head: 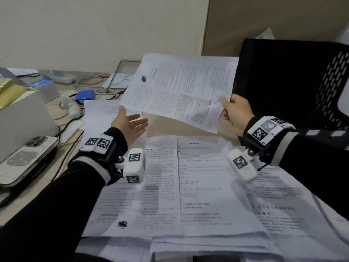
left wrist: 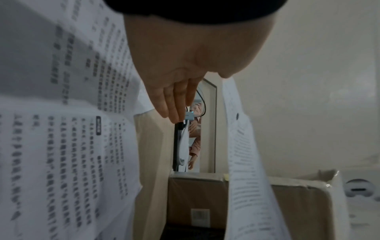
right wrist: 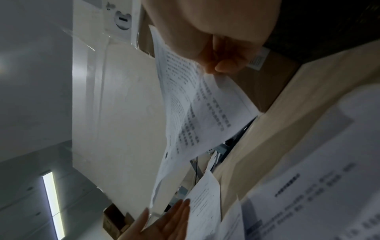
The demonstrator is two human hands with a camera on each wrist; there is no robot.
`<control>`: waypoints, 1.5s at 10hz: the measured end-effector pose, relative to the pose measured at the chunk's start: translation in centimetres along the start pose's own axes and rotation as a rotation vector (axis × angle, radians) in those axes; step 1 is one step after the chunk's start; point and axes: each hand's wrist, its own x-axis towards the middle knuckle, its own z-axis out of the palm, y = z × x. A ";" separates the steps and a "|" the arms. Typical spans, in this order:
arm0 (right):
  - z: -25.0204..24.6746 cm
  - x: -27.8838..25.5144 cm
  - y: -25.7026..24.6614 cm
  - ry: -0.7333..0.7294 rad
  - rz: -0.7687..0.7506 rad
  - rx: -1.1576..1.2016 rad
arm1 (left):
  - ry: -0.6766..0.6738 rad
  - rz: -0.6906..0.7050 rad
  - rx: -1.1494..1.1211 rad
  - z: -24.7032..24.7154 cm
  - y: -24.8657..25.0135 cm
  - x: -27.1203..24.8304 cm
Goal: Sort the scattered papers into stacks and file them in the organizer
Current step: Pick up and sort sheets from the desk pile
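Printed sheet [head: 179, 89], text too blurred to read, pinched in right hand [head: 236, 115]; left hand [head: 130, 125] spread flat, fingers apart, above scattered papers [head: 198, 186] beside black mesh organizer [head: 294, 80].

I see matt white printed paper in the raised sheet [head: 179, 89], slightly crinkled. Below it, the scattered papers [head: 188, 186] look equally matt. Right of the sheet, the organizer [head: 294, 76] looks like black perforated mesh. Left of it, the phone [head: 26, 157] has a worn, dull back.
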 end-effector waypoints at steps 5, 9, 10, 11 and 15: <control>3.0 0.3 -4.3 -0.325 0.002 0.059 | 0.113 -0.073 0.193 -6.8 2.7 -2.6; 17.9 0.0 -2.8 -0.595 0.123 -0.434 | 0.674 0.032 0.402 -10.5 1.3 0.6; 20.8 0.4 -2.1 -0.664 0.204 -0.429 | 0.670 0.021 0.276 -12.4 -0.6 2.8; 22.5 0.9 -1.5 -0.653 0.200 -0.468 | 0.691 0.017 0.314 -12.2 -1.1 2.9; 23.0 2.5 -1.2 -0.527 0.223 -0.478 | 0.726 0.034 0.415 -12.3 -1.4 3.0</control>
